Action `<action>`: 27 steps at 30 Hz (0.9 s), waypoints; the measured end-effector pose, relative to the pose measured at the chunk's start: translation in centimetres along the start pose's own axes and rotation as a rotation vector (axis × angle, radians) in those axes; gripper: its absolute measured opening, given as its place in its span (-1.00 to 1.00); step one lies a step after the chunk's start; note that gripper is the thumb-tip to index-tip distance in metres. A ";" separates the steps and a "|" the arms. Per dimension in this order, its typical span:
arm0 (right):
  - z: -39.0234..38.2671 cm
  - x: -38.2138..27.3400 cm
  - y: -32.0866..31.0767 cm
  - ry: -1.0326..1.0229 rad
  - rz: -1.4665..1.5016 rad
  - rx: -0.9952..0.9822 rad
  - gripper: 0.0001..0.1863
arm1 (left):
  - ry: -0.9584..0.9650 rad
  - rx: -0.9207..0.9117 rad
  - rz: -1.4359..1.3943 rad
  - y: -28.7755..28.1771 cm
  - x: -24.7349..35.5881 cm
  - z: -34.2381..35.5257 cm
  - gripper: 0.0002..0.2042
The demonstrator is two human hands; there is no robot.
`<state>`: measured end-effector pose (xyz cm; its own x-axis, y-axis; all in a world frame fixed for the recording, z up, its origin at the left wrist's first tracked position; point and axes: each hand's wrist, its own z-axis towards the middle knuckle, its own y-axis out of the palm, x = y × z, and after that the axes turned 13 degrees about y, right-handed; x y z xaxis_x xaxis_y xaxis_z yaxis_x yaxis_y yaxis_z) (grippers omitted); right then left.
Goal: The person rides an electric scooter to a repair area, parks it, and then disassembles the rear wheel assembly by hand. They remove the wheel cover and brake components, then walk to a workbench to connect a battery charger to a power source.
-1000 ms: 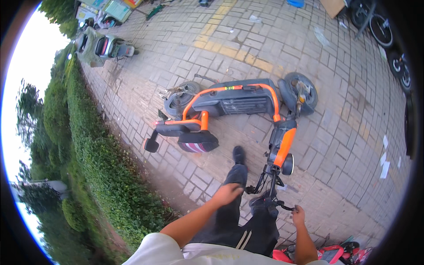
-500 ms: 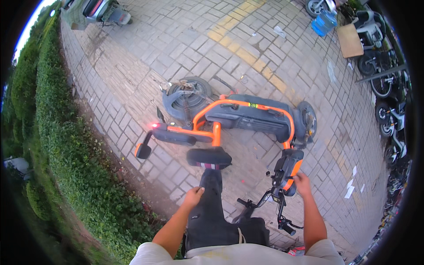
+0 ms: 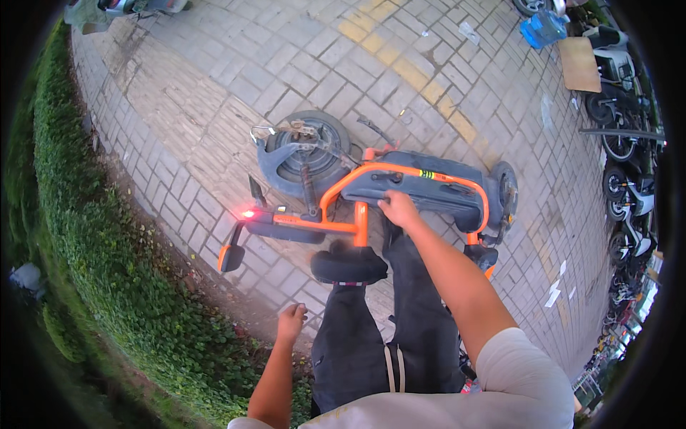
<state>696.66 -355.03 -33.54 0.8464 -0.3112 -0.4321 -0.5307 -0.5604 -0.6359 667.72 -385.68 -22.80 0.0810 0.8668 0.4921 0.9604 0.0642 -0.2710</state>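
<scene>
An orange-and-dark-grey electric moped [image 3: 421,193] lies on its side on the paving in front of me. My right hand [image 3: 398,209] is over its dark middle body, by the orange frame tube, with fingers curled in. Whether the fingertips touch the body I cannot tell. My left hand [image 3: 291,322] hangs apart from the moped, loosely closed, with no object visible in it. Between my hands, the black saddle [image 3: 349,264] sits at the end of an orange post [image 3: 361,223], close to my legs. My right arm and legs hide most of the handlebar end.
A rear wheel [image 3: 304,154] and a mirror [image 3: 231,250] stick out on the left, near a lit red tail light [image 3: 248,214]. Green hedge [image 3: 93,286] runs along the left. Parked two-wheelers [image 3: 622,193], a cardboard sheet [image 3: 579,64] and a blue water bottle [image 3: 543,30] are at right.
My right hand has left the front panel by the handlebar and moved left and forward to the moped's middle. My left hand has shifted slightly left. My legs are closer to the moped.
</scene>
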 end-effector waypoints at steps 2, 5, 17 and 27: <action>4.5 -1.5 0.6 0.044 -0.004 -0.029 -0.71 | 0.020 0.030 -0.054 0.6 1.8 1.3 -0.66; 11.9 -3.6 2.1 0.088 -0.024 -0.063 -0.72 | 0.058 0.119 -0.170 1.9 4.3 3.2 -0.66; 26.9 -8.1 11.2 0.227 -0.028 -0.130 -0.68 | 0.108 -0.060 -0.224 8.7 9.6 15.1 -0.69; 34.7 -5.0 14.9 0.177 0.083 0.035 -0.79 | 0.079 -0.154 -0.160 4.1 8.5 20.7 -0.69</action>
<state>682.98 -335.19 -63.04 0.7925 -0.4870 -0.3671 -0.5977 -0.5011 -0.6258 666.84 -367.81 -36.84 -0.0609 0.8099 0.5834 0.9916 0.1161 -0.0577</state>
